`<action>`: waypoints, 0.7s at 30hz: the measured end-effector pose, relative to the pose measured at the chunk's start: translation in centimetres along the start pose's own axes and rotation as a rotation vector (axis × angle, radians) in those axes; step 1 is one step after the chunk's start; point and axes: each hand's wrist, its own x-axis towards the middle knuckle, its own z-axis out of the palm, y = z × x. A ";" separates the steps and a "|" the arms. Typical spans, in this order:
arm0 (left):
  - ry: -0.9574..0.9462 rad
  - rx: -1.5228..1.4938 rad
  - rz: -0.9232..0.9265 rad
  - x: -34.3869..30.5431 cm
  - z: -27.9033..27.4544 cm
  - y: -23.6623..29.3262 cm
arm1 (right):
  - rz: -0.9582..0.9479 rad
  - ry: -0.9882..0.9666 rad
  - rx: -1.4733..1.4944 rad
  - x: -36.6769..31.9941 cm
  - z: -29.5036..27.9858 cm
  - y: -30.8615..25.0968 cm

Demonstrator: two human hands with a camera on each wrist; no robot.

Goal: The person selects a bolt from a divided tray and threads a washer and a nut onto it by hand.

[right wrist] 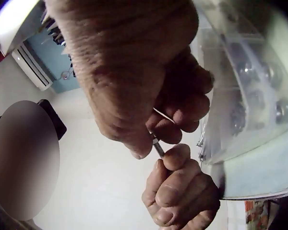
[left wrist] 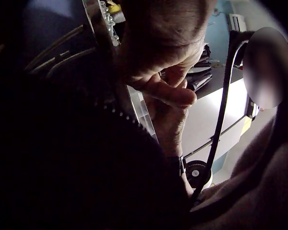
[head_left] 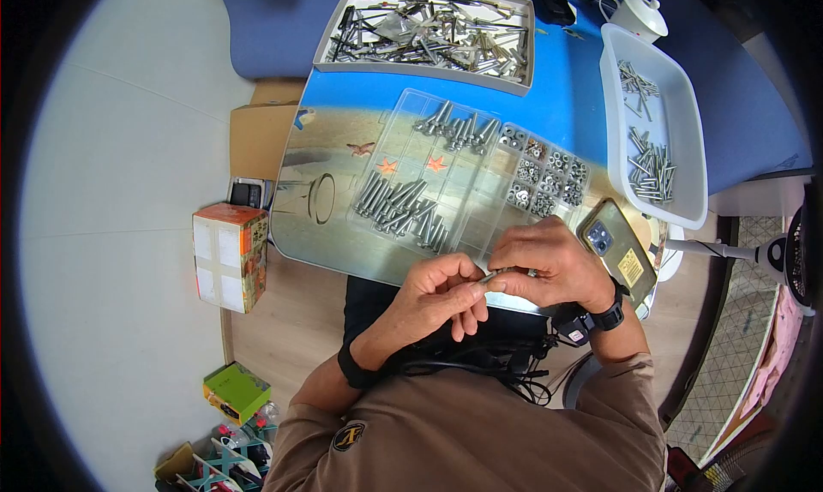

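Over the near edge of the table, my two hands meet at a small threaded bolt (right wrist: pixel 159 149). The left hand (head_left: pixel 441 295) pinches one end of it between thumb and forefinger. At the other end, a small nut (right wrist: pixel 155 141) sits on the bolt right at the thumb and fingertips of my right hand (head_left: pixel 549 261), which pinch there. Just beyond the hands lies a clear divided case (head_left: pixel 467 205), with several bolts (head_left: pixel 390 202) in its left half. Nuts and washers (head_left: pixel 544 171) fill small compartments on its right. The left wrist view is dark and hides the bolt.
A shallow box (head_left: pixel 429 67) of mixed screws stands at the table's back. To the right are a white tub (head_left: pixel 610 89) holding screws and a phone (head_left: pixel 619 248) beside the right wrist. A white lidded pot (head_left: pixel 639 16) stands behind the tub. Cables (head_left: pixel 514 368) hang near the lap.
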 end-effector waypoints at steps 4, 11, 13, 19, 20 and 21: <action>0.005 -0.014 0.007 0.0 0.1 -0.1 | 0.055 0.005 0.014 0.3 0.1 -0.8; 0.000 0.006 0.012 0.0 0.0 -0.1 | 0.005 0.031 0.040 0.0 0.3 -0.2; 0.006 0.041 -0.003 0.1 0.2 0.1 | 0.006 -0.064 -0.073 0.0 -0.2 -0.1; 0.014 -0.006 0.004 0.0 0.2 0.0 | 0.081 0.057 0.042 0.4 0.6 -1.3; 0.013 -0.007 0.004 0.0 0.1 0.0 | 0.082 0.057 0.042 0.3 0.6 -1.0; 0.007 0.006 0.003 0.0 0.1 0.0 | 0.047 0.026 0.019 0.1 0.6 -0.5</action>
